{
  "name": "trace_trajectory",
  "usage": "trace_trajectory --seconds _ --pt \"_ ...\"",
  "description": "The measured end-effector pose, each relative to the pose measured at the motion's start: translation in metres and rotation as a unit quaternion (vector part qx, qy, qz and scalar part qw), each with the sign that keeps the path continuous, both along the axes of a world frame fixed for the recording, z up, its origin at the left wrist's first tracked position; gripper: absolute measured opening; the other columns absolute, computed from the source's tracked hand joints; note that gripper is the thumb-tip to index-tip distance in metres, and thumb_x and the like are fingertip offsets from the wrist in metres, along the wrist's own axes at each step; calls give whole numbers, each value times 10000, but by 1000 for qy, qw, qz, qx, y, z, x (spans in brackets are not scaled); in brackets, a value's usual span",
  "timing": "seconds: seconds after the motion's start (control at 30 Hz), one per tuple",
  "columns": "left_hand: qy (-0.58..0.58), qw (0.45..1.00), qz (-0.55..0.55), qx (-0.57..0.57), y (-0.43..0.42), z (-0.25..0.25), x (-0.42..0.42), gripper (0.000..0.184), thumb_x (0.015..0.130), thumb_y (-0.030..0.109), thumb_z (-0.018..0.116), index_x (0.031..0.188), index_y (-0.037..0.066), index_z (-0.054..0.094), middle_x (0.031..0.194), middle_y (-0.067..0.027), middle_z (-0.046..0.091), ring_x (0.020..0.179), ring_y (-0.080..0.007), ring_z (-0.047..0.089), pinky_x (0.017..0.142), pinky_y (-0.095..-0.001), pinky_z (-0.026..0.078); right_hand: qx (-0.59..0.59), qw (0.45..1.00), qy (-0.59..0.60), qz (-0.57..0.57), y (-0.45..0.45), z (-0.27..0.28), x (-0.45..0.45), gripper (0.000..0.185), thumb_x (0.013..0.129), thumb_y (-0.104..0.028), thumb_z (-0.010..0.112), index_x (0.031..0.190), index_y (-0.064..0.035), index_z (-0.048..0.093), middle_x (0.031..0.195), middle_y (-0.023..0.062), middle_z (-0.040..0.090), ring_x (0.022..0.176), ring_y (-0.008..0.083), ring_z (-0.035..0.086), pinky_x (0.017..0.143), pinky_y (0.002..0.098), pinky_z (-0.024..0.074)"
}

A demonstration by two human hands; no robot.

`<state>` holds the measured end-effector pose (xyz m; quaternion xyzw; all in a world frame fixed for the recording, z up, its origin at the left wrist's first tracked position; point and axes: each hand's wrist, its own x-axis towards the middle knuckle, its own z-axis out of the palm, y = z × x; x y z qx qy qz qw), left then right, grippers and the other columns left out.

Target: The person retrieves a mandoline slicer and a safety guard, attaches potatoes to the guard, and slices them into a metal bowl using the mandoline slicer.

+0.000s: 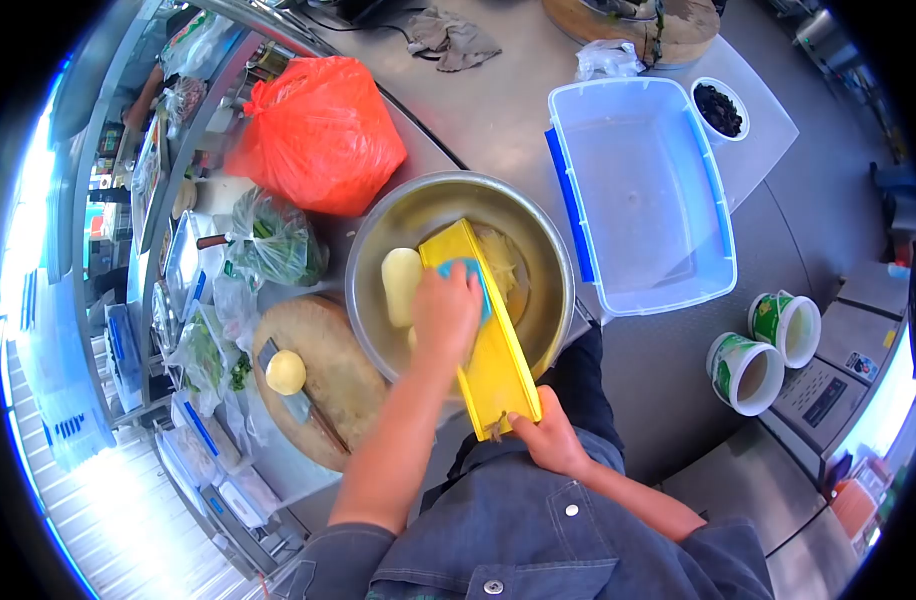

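A yellow slicer (498,360) lies slanted across a large steel bowl (361,325), its lower end jutting over the rim towards my body. My right hand (551,435) is closed round that lower end. On the slicer's upper part, my left hand (446,310) is closed on a teal object (483,297), mostly covered by the fingers. Inside the bowl, a peeled potato (402,285) rests left of the slicer, with another pale piece partly hidden by my left hand. Pale slices (498,260) lie in the bowl beyond the slicer.
Left of the bowl, a round board (313,425) holds a peeled potato (286,372) and a knife (328,430). Behind stand a red bag (323,135) and bagged greens (273,240). To the right are a clear plastic tub (643,200), a dark-filled bowl (720,110) and two buckets (753,378).
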<state>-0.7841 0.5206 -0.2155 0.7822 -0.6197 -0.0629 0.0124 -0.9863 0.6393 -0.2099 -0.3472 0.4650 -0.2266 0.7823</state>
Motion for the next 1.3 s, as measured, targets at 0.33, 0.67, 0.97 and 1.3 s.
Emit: trace_trajectory --seconds 0.33,0.67,0.97,1.3 --pt "-14 999 -23 45 61 36 -42 300 923 339 618 1089 89 625 910 -237 580 721 -408 636 613 -518 525 -34 998 37 26 -7 7 -9 294 943 -131 643 1100 49 471 949 107 549 872 157 564 756 316 498" --pt "13 998 -22 59 65 56 -49 257 922 331 619 1019 92 617 859 -221 575 689 -389 640 580 -511 516 6 1000 6 3 -9 11 -12 314 935 -137 647 1115 49 469 960 128 558 913 164 564 802 314 488" --pt "6 998 48 34 -24 -1 15 321 955 362 573 1114 88 627 959 -231 612 826 -408 652 732 -467 540 63 998 -27 -12 -16 14 -10 294 960 -100 620 1139 54 445 1048 123 557 972 178 607 825 323 563" --pt "745 526 348 -216 46 22 67 380 1029 292 464 1259 23 600 1187 -88 677 1035 -242 670 891 -412 551 143 988 -60 -22 -21 20 -9 308 969 -52 585 1194 53 403 1141 156 560 1075 253 640 909 381 594"
